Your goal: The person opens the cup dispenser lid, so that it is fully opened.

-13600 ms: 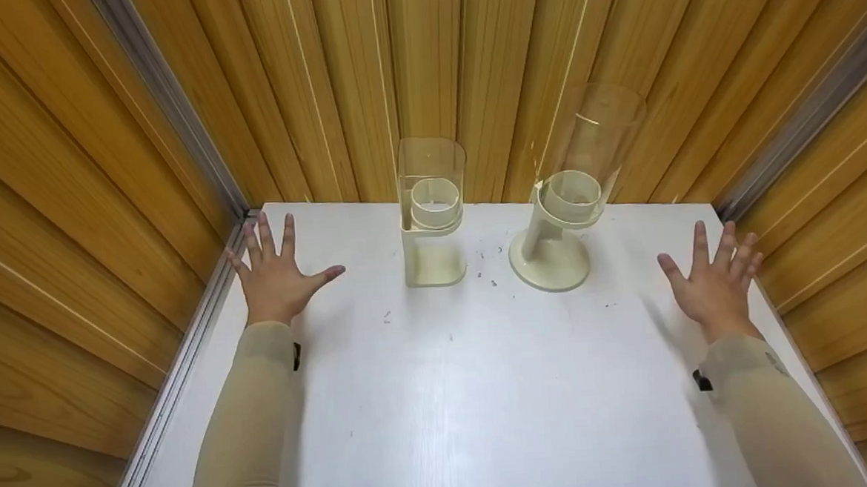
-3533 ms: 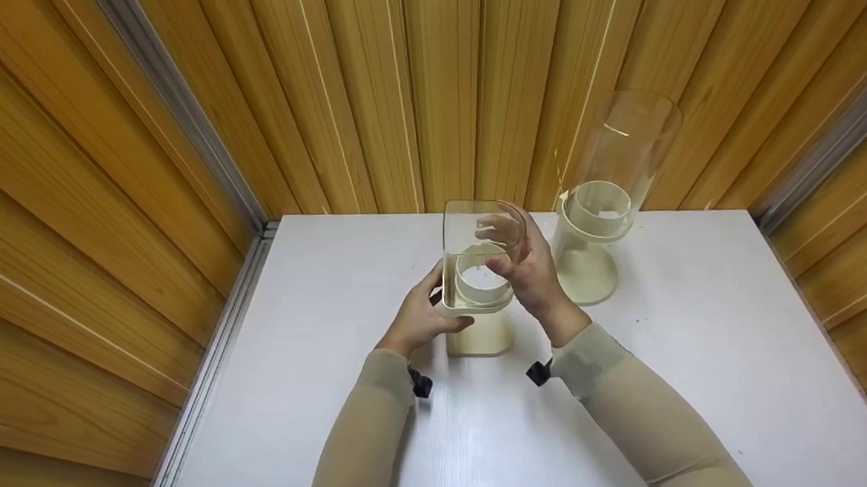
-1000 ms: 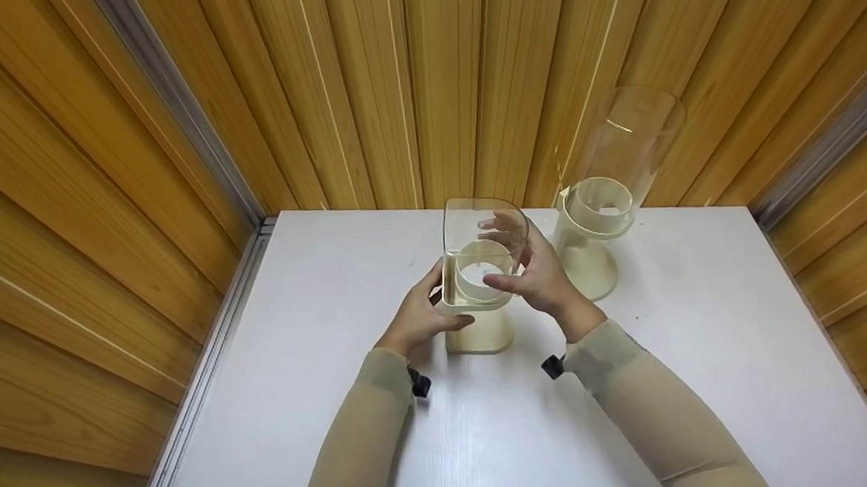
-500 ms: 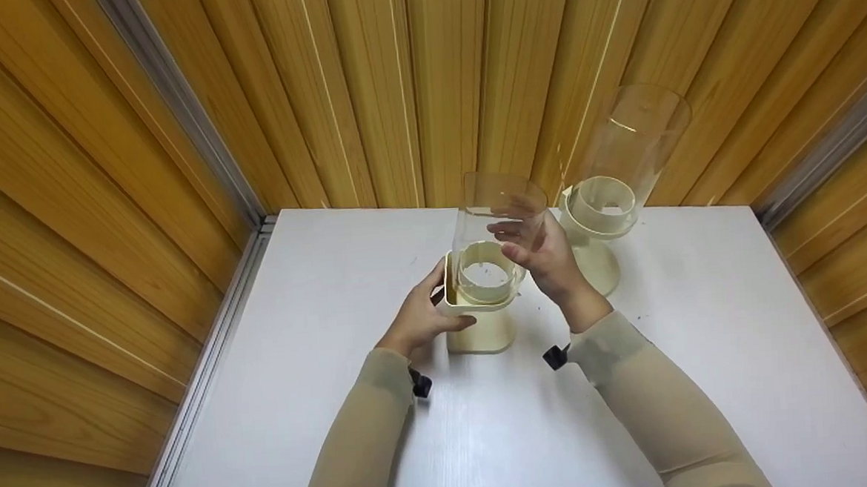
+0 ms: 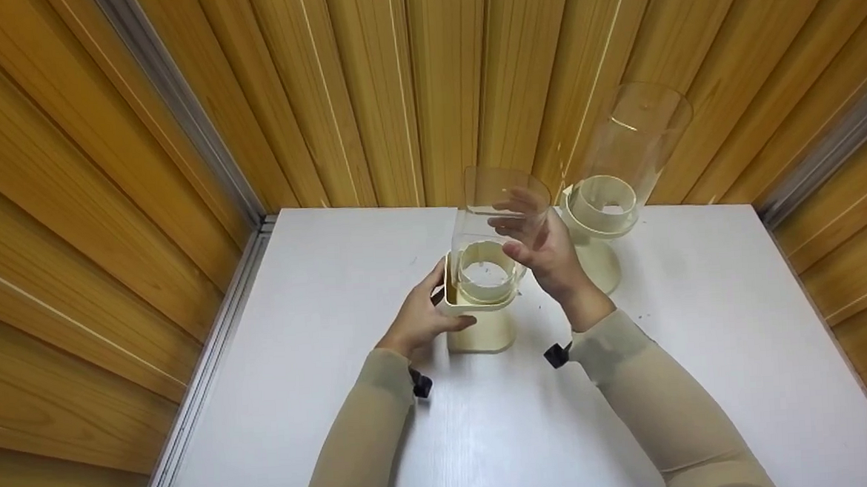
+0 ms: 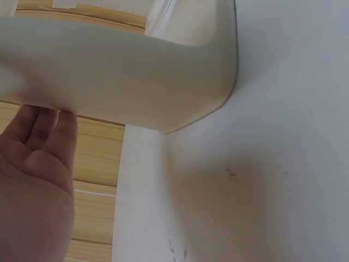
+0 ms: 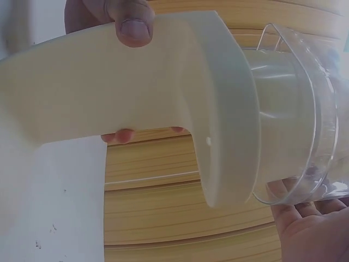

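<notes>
A cream plastic stand [image 5: 483, 337] with a raised ring [image 5: 485, 272] is upright on the white table in the head view. My left hand [image 5: 419, 317] grips its upright from the left, thumb in front; in the right wrist view that thumb [image 7: 135, 30] presses the cream upright [image 7: 109, 82]. My right hand [image 5: 553, 259] holds a clear plastic cover [image 5: 502, 203] from the right, fingers behind it and thumb in front. The cover sits raised out of the stand's rim, its lower end still around the ring. The left wrist view has the stand's back [image 6: 125, 76] and my left fingers.
A second cream stand [image 5: 602, 268] with a round foot and a tall clear tube [image 5: 636, 136] stands behind and right of my right hand. Wood-panelled walls [image 5: 440, 87] enclose the white table [image 5: 317, 294] at the back and sides. Small dark marks dot the tabletop.
Both hands were spread apart earlier; the stand has since come nearer. Over the last second my right hand has drawn the clear cover upward and right, while the left hand has stayed put.
</notes>
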Demonstrator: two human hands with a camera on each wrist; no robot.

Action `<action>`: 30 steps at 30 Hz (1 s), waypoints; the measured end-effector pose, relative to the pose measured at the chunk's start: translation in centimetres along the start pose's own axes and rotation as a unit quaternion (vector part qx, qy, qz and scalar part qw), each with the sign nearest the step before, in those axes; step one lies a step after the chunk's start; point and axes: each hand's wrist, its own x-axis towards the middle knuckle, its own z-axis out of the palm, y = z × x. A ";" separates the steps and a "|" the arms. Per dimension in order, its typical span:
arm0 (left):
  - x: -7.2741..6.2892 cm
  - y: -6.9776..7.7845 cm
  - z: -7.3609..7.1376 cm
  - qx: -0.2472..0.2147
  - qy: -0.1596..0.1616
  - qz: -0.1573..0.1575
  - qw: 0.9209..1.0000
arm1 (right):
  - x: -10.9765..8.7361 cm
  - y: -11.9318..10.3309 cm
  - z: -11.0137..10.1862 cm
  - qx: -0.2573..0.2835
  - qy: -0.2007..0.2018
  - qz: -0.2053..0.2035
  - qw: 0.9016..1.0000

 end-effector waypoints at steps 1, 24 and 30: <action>0.0 0.0 0.0 0.001 0.000 0.001 1.000 | 0.1 -0.1 0.0 0.004 0.000 -0.002 1.000; 0.0 0.1 0.0 0.004 -0.007 -0.012 1.000 | 4.2 -3.8 -0.2 -0.006 0.003 -0.054 0.999; 0.2 0.0 -0.1 0.008 -0.002 -0.016 1.000 | 5.8 -3.4 -0.2 -0.029 0.029 -0.031 0.999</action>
